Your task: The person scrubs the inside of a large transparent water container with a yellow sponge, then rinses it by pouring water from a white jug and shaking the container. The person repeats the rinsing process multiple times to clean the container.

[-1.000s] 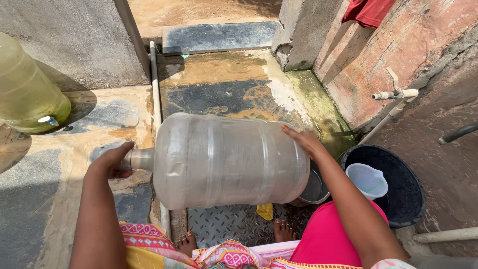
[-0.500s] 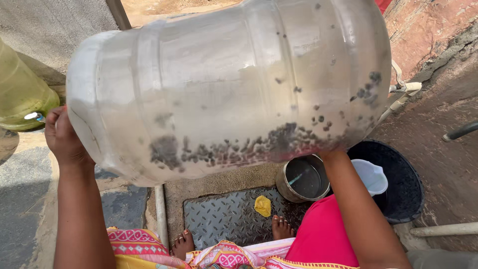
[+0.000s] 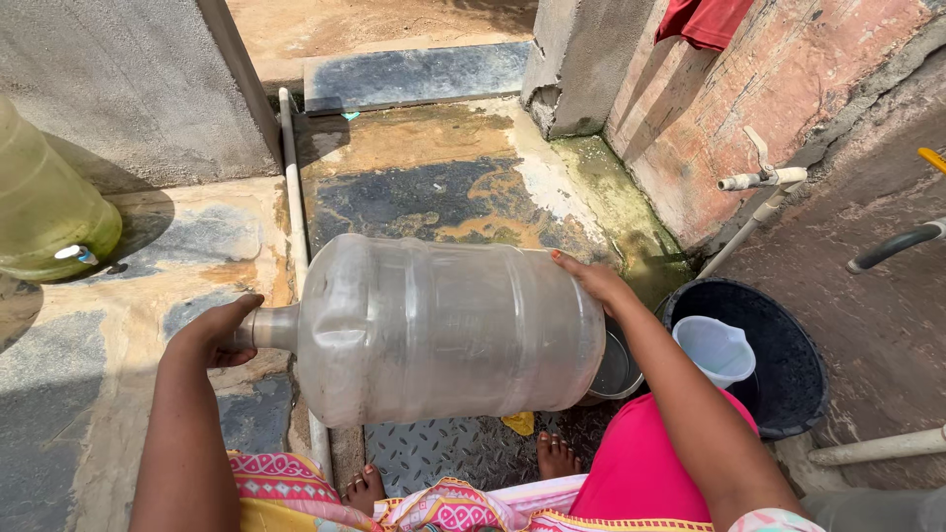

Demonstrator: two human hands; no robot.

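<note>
Big clear jug [image 3: 443, 330] held sideways above wet floor [image 3: 443, 187], neck pointing left. Left hand [image 3: 217, 333] covers mouth, fingers curled round neck. Right hand [image 3: 591, 278] flat against jug base, fingers spread. Steel pot [image 3: 616, 369] just under base end. Black tub [image 3: 778, 355] near right, white mug [image 3: 714, 347] inside. Green jug [image 3: 44, 212] far left.

Black tub [image 3: 788, 379] with white jug [image 3: 716, 349] inside, near a wall tap [image 3: 761, 177]. Green bottle [image 3: 44, 212] far left. Red cloth [image 3: 705, 20] up top.
</note>
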